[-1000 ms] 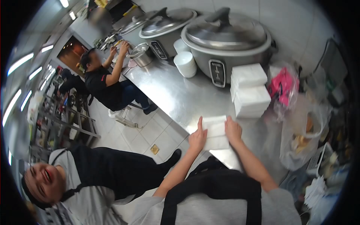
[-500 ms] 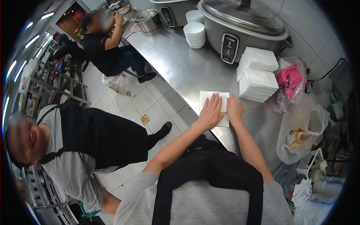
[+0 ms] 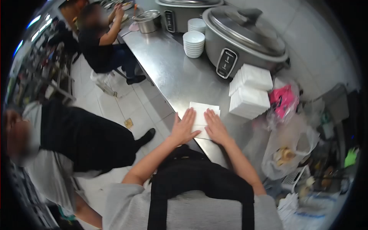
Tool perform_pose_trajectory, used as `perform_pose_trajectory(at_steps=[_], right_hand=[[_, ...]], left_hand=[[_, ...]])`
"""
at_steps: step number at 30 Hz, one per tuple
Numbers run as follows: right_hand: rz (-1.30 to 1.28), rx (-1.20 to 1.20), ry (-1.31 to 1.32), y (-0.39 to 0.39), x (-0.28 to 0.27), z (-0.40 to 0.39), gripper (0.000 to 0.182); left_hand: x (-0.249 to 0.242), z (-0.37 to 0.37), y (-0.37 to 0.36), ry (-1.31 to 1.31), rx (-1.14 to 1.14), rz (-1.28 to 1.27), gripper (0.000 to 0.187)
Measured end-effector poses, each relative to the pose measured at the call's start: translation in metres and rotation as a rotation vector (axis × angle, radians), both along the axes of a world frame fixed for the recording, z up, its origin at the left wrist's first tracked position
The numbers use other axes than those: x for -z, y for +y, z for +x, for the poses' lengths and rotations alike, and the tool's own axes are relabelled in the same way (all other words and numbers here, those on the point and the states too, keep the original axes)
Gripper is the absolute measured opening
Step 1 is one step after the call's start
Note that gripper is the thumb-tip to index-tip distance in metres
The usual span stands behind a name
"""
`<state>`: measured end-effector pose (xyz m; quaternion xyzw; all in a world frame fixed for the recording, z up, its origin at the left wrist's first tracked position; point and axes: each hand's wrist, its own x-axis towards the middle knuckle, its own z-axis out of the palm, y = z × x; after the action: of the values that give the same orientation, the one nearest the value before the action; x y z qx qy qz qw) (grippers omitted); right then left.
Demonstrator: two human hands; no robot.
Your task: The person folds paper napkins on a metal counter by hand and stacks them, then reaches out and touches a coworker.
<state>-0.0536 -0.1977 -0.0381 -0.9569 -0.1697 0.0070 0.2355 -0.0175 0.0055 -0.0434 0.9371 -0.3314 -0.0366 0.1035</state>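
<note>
A white paper napkin [image 3: 202,108] lies on the steel counter close to its front edge, with a fold line across its lower part. My left hand [image 3: 184,128] rests flat along the napkin's left side, fingers stretched out and thumb pointing inward. On the right side, my right hand [image 3: 216,127] presses on it with straight fingers. Neither hand grips anything. Two neat stacks of white napkins [image 3: 250,101] stand behind and to the right of my right hand.
Large rice cookers [image 3: 245,34] and stacked white bowls [image 3: 193,44] line the wall side of the steel counter [image 3: 165,69]. Plastic bags [image 3: 285,142] lie to the right. A person in a black apron [image 3: 84,138] stands at my left; another person [image 3: 99,42] sits farther along.
My left hand has shifted to the napkin's left side. My right hand, earlier curled at the right edge, now lies flat on it. The camera view has shifted.
</note>
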Motion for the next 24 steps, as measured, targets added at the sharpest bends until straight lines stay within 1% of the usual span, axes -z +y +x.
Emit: perform_pose_trajectory(at_steps=[1,2,3,4,5,6,7,8,9,10,11,12,13,15,16,18,19,20,21,23,24], right_hand=[[-0.012,-0.038,-0.070,-0.003,0.002,0.001,0.059],[-0.102,-0.068,-0.121,-0.009,-0.001,-0.003,0.054],[-0.143,-0.057,-0.204,0.001,0.000,0.004,0.050],[-0.179,-0.101,-0.188,0.004,0.001,0.007,0.050],[-0.137,-0.039,-0.239,0.006,0.004,0.010,0.046],[-0.086,0.030,-0.285,0.007,0.008,0.009,0.042],[-0.099,0.003,-0.268,0.010,0.002,0.006,0.042],[-0.027,0.060,-0.298,0.013,-0.006,0.002,0.040],[0.054,0.126,-0.345,0.020,-0.017,0.002,0.038],[0.064,0.130,-0.366,0.025,-0.025,0.001,0.038],[0.045,0.025,-0.413,0.027,-0.032,-0.008,0.038],[0.021,-0.068,-0.460,0.025,-0.039,-0.015,0.038],[0.023,-0.034,-0.482,0.019,-0.045,-0.018,0.038],[-0.040,0.003,-0.512,-0.001,-0.056,-0.026,0.040],[-0.053,0.107,-0.514,-0.017,-0.066,-0.031,0.043],[0.215,0.331,-0.519,-0.056,-0.072,-0.039,0.036],[0.455,0.456,-0.518,-0.070,-0.075,-0.040,0.036],[0.699,0.577,-0.520,-0.081,-0.078,-0.039,0.037],[0.706,0.587,-0.537,-0.088,-0.092,-0.038,0.037],[1.509,0.590,-0.189,-0.100,-0.128,-0.035,0.038],[1.511,0.608,-0.206,-0.113,-0.130,-0.031,0.038]], left_hand=[[-0.013,0.000,0.009,0.092,-0.013,0.015,0.086],[-0.002,0.000,0.026,0.022,-0.029,-0.124,0.071],[-0.003,0.000,0.036,-0.015,-0.065,-0.291,0.062],[-0.008,-0.004,0.038,-0.062,-0.102,-0.453,0.054],[-0.017,-0.008,0.035,-0.056,-0.143,-0.484,0.054],[-0.026,-0.014,0.035,0.262,-0.297,-0.663,0.048],[-0.027,-0.020,0.034,0.586,-0.440,-0.829,0.044],[-0.017,-0.019,0.031,0.921,-0.487,-1.060,0.043],[-0.021,-0.023,0.026,0.912,-0.494,-1.061,0.043],[-0.030,-0.024,0.016,1.175,-0.569,-1.268,0.043],[-0.039,-0.025,0.006,1.453,-0.628,-1.455,0.043],[-0.048,-0.023,-0.001,1.385,-0.586,-1.394,0.040],[-0.052,-0.022,-0.010,1.187,-0.574,-1.276,0.035],[-0.039,-0.007,-0.016,0.984,-0.386,-1.106,0.032],[-0.057,-0.007,-0.019,0.995,-0.374,-1.090,0.032],[-0.093,-0.004,-0.032,0.981,-0.302,-1.152,0.030],[-0.104,-0.002,-0.043,0.982,-0.293,-1.144,0.030],[-0.116,0.002,-0.058,0.947,-0.200,-1.202,0.029],[-0.125,0.006,-0.075,0.911,-0.102,-1.254,0.029],[-0.139,0.013,-0.116,0.862,0.085,-1.302,0.029],[-0.134,0.024,-0.136,0.876,0.101,-1.291,0.029]])
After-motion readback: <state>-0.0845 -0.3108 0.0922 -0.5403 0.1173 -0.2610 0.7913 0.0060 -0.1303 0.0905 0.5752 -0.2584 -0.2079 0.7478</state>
